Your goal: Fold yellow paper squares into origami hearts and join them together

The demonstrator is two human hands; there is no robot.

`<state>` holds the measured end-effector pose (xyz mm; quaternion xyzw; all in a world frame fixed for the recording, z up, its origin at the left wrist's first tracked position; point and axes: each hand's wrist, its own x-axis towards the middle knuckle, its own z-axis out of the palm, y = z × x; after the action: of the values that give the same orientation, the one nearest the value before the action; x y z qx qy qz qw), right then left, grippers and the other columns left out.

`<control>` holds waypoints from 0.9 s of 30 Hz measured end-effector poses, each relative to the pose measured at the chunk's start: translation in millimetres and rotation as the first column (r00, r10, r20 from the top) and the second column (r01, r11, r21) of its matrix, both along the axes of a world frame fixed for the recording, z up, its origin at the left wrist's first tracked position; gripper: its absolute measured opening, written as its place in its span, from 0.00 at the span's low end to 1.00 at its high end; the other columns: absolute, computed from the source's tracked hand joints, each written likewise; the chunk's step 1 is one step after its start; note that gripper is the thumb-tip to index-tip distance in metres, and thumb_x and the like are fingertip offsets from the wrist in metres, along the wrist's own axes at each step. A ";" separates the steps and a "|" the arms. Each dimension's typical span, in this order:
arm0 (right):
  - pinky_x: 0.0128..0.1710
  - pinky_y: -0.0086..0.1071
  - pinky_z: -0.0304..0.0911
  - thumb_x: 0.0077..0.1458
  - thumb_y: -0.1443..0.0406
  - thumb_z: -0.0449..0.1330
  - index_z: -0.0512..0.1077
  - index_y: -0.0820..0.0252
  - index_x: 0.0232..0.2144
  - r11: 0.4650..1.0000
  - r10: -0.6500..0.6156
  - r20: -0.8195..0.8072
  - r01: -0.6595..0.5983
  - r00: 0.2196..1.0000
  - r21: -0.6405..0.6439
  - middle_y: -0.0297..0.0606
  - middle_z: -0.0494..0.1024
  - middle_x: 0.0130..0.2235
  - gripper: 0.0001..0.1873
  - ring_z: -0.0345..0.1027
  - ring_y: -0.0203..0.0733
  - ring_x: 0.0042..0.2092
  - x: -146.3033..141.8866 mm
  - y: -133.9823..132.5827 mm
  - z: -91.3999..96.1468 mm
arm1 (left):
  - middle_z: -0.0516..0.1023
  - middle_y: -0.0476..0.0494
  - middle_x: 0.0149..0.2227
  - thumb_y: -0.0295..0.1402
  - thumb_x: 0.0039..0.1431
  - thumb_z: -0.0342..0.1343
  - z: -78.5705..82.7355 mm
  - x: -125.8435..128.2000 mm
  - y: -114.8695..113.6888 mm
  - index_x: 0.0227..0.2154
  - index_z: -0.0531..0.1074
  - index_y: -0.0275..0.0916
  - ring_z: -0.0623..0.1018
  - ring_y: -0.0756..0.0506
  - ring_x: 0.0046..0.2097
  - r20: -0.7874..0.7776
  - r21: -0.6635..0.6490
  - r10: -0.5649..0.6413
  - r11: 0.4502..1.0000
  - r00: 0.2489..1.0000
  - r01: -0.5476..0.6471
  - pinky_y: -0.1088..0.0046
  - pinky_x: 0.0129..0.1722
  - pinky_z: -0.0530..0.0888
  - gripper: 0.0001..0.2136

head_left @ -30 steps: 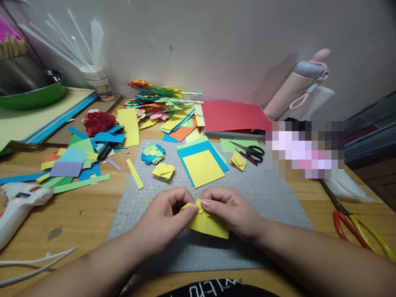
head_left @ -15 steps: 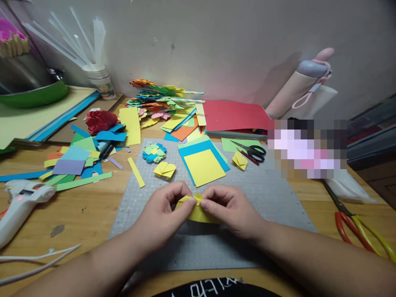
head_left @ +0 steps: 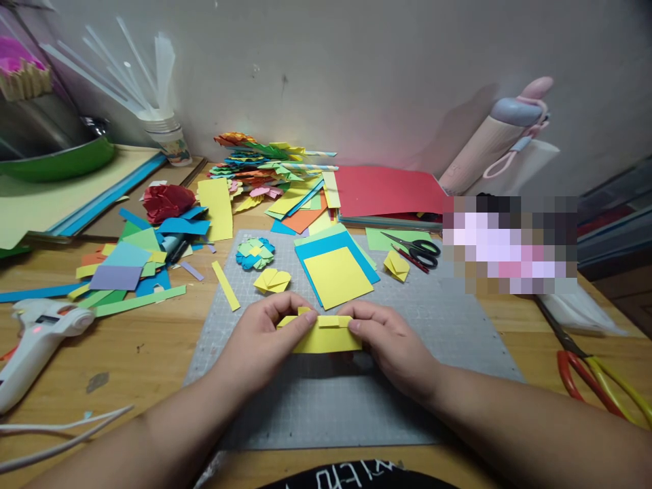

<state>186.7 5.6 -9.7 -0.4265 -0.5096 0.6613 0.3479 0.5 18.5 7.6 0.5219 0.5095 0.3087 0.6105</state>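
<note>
A folded piece of yellow paper (head_left: pixel 329 339) is held between my hands above the grey cutting mat (head_left: pixel 397 414). Along its upper edge runs a narrow folded flap. My left hand (head_left: pixel 278 333) pinches the left part, thumb on top. At the right end, my right hand (head_left: pixel 392 339) grips the paper between thumb and fingers. Just beyond them lie a stack of square sheets with a yellow sheet (head_left: pixel 339 277) on top, a folded yellow heart (head_left: pixel 272 280), and a second folded yellow heart (head_left: pixel 396 265). A blue and green paper flower (head_left: pixel 255 252) rests behind the left heart.
Black-handled scissors (head_left: pixel 418 248) lie at the mat's right rear. Coloured paper scraps (head_left: pixel 119 265) and a white glue gun (head_left: pixel 41 339) with its cable are on the left. Larger red-and-yellow-handled scissors (head_left: pixel 581 370) lie at right. A red paper flower (head_left: pixel 168 202) sits behind the scraps.
My hands have moved apart along the yellow paper, mainly the right one. The paper now looks flatter, and more of its folded upper flap shows.
</note>
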 end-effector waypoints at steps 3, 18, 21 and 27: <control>0.28 0.30 0.54 0.53 0.62 0.54 0.67 0.61 0.26 1.000 -0.008 0.039 0.007 0.999 0.025 0.32 0.67 0.23 0.08 0.58 0.35 0.27 -1.0 0.8 0.6 | 0.69 0.52 0.26 0.38 0.53 0.57 0.4 1.0 0.5 0.26 0.69 0.36 0.66 0.52 0.28 0.024 -0.008 -0.021 1.000 0.999 0.021 0.78 0.28 0.62 0.10; 0.26 0.27 0.48 0.54 0.63 0.57 0.67 0.60 0.26 0.998 -0.044 -0.064 0.040 0.997 -0.055 0.28 0.62 0.24 0.07 0.52 0.31 0.26 -0.5 -0.1 -2.3 | 0.78 0.47 0.32 0.34 0.54 0.57 2.9 -0.7 -1.9 0.32 0.75 0.38 0.74 0.46 0.34 -0.250 0.248 -0.177 0.939 0.952 0.239 0.70 0.35 0.68 0.06; 0.26 0.27 0.48 0.55 0.62 0.56 0.65 0.60 0.26 0.999 -0.021 -0.067 0.018 0.998 -0.040 0.27 0.61 0.24 0.09 0.51 0.32 0.26 -0.2 0.4 -2.3 | 0.78 0.47 0.32 0.33 0.54 0.56 4.5 -0.4 -0.9 0.32 0.76 0.39 0.74 0.47 0.34 -0.266 0.328 -0.150 0.915 0.952 0.235 0.71 0.35 0.68 0.06; 0.27 0.28 0.49 0.56 0.59 0.56 0.66 0.60 0.27 0.998 0.050 0.017 -0.051 0.999 0.046 0.29 0.61 0.25 0.11 0.52 0.33 0.27 0.1 -0.9 1.9 | 0.75 0.47 0.29 0.37 0.52 0.58 3.6 1.2 -0.1 0.27 0.74 0.37 0.72 0.47 0.32 -0.150 0.153 -0.134 0.976 0.979 0.157 0.72 0.32 0.67 0.08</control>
<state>186.8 4.7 -7.8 -0.4106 -0.5380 0.6546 0.3369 1.7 18.4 11.2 0.6268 0.4838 0.2668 0.5494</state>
